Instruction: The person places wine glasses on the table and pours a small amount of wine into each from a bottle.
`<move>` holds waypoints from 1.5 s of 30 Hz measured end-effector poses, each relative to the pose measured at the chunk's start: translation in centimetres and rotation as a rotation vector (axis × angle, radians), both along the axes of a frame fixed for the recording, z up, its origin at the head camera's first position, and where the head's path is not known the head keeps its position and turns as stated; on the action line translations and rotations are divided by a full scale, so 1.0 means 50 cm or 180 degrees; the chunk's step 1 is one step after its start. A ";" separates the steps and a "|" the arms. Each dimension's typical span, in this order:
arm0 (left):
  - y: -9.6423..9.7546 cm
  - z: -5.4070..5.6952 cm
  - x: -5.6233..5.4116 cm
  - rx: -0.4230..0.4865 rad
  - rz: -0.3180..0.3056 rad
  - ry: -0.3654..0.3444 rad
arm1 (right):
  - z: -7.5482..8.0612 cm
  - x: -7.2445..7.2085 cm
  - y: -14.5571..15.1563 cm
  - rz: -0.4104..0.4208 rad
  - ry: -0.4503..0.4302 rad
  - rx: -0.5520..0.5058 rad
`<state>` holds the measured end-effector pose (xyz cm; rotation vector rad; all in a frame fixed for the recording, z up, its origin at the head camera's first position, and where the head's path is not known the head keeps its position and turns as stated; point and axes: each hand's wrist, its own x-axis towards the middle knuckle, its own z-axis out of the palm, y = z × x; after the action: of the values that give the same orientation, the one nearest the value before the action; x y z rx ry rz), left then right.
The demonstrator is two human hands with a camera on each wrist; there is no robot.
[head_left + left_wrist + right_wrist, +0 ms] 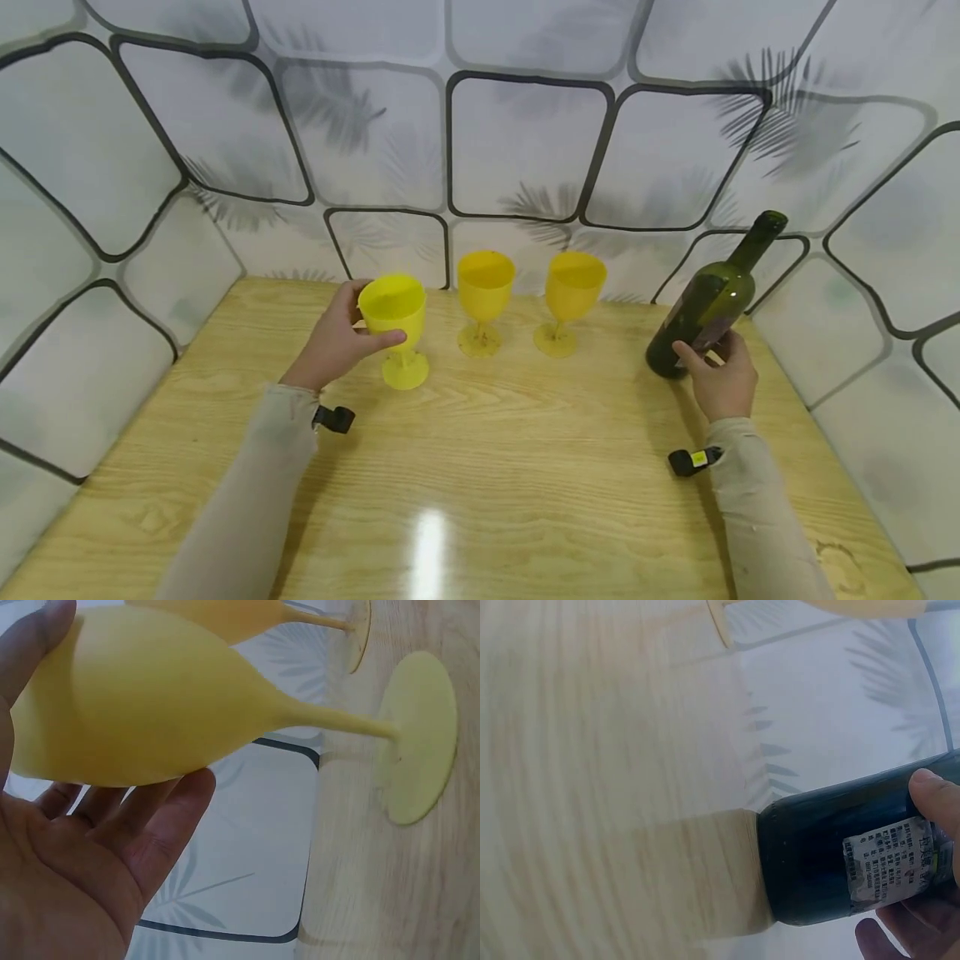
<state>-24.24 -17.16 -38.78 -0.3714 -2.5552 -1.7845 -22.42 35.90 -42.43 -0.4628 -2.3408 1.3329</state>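
In the head view my left hand point(339, 342) holds the leftmost yellow goblet point(393, 312) by its bowl. The left wrist view shows the thumb on one side of that goblet point(150, 697) and the fingers against the other. Its round foot is at the tabletop; whether it touches is hard to tell. At the right, my right hand point(723, 379) grips a dark green wine bottle point(705, 304) around its lower body, and its neck leans to the right. A white printed label point(889, 862) shows on the bottle in the right wrist view.
Two more yellow goblets, a middle one point(485, 287) and a right one point(574, 287), stand upright between the hands near the back edge. Beneath everything is a light wood tabletop point(510, 467). Patterned white panels point(528, 150) rise behind it and at both sides.
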 end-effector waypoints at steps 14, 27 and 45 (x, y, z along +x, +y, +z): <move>0.042 0.039 0.018 -0.0183 -0.0675 -0.0198 | 0.004 0.003 0.000 -0.0370 0.0089 0.0183; 0.060 0.047 0.029 -0.0279 -0.0916 -0.0292 | 0.003 -0.001 -0.005 -0.0206 0.0166 0.0373; 0.082 0.013 0.036 -0.0036 -0.1079 -0.0250 | -0.011 -0.001 -0.011 0.0183 0.0278 0.0279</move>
<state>-22.43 -13.06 -38.11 -0.7932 -2.6880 -1.9182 -22.49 35.34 -42.96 -0.3066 -2.3450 1.2440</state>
